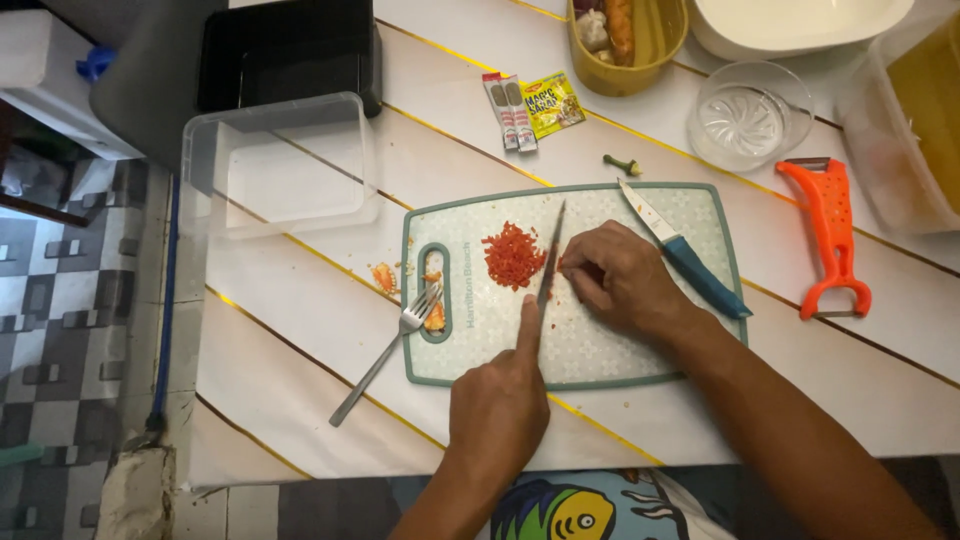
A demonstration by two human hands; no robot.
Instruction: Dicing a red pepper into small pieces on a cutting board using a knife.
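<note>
- Clamping our left hand (497,405) on the knife (549,262), forefinger along its spine, blade pointing away.
- Our right hand (620,277), grip curled together on nothing, sits right of the blade; chopped red pile (513,255) lies left.

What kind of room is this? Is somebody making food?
Probably a home kitchen or dining table. A hand holds a knife beside chopped red bits on a cutting board, with an orange peeler nearby.

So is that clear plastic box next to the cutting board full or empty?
Empty. You can see straight through the clear plastic box to its bare bottom, with nothing inside. The chopped red pieces are on the cutting board instead.
</note>
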